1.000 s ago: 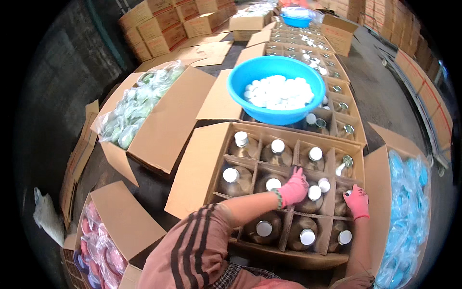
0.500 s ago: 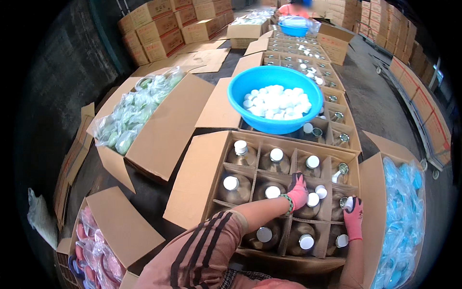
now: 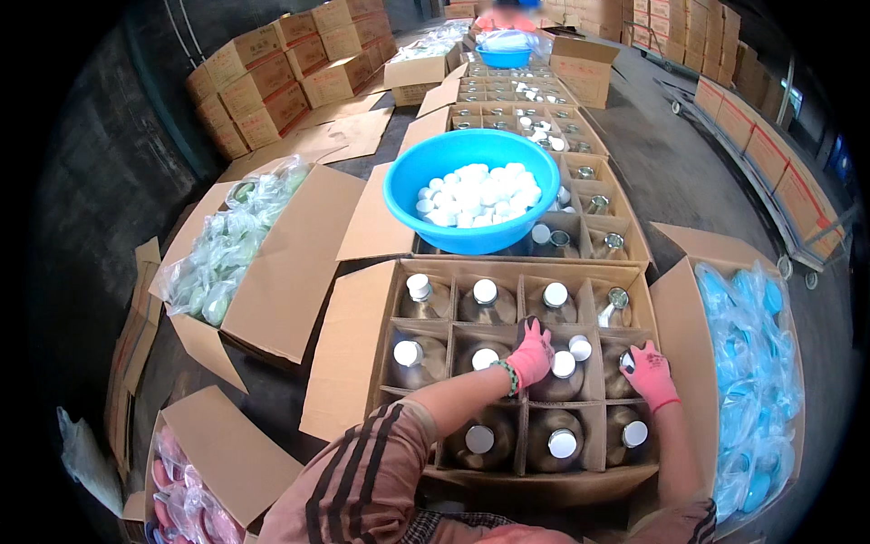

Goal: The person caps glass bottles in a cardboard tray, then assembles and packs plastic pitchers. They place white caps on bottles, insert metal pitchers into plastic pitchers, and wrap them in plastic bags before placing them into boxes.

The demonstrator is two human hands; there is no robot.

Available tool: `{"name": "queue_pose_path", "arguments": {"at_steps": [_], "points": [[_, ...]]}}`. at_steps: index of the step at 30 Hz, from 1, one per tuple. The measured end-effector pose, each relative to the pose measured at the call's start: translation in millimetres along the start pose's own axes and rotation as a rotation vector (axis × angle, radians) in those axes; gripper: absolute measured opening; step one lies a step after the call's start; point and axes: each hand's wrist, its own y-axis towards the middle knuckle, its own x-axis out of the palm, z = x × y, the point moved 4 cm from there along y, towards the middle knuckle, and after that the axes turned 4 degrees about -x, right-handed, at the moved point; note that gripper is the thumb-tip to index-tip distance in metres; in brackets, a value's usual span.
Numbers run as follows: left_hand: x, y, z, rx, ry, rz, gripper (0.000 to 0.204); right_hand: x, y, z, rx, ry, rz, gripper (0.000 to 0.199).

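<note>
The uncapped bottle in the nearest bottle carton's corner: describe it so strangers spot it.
Find the big blue basin, then the divided carton just this side. Go to the far row's right corner. There the bottle has a bare mouth, unlike the row's three others, topped with white caps.

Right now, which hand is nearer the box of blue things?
Right. The right hand, at a cap, is just left of the box of blue things; the left hand is farther left.

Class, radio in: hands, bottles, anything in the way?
Right hand on cap, middle-row right bottle. Left hand at divider. Back-right bottle uncapped. Loose cap between hands.
</note>
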Motion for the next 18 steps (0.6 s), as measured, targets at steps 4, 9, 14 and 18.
{"name": "queue_pose_path", "arguments": {"at_steps": [4, 9, 14, 18], "points": [[31.3, 50.8, 13.1, -0.051, 0.155, 0.022, 0.035, 2.6, 23.3, -8.7, -0.018, -0.143, 0.009, 0.049], [4.5, 34.8, 4.3, -0.048, 0.120, 0.063, 0.032, 11.8, 35.9, 2.2, -0.121, -0.109, -0.181, 0.051], [-0.3, 24.3, -6.9, -0.137, -0.104, 0.075, 0.030, 26.6, 43.2, -3.8, 0.109, -0.106, -0.037, 0.038], [-23.2, -21.3, -26.9, -0.144, -0.303, 0.310, 0.049, 30.9, 27.2, -8.2, 0.275, -0.020, 0.212, 0.033]]}}
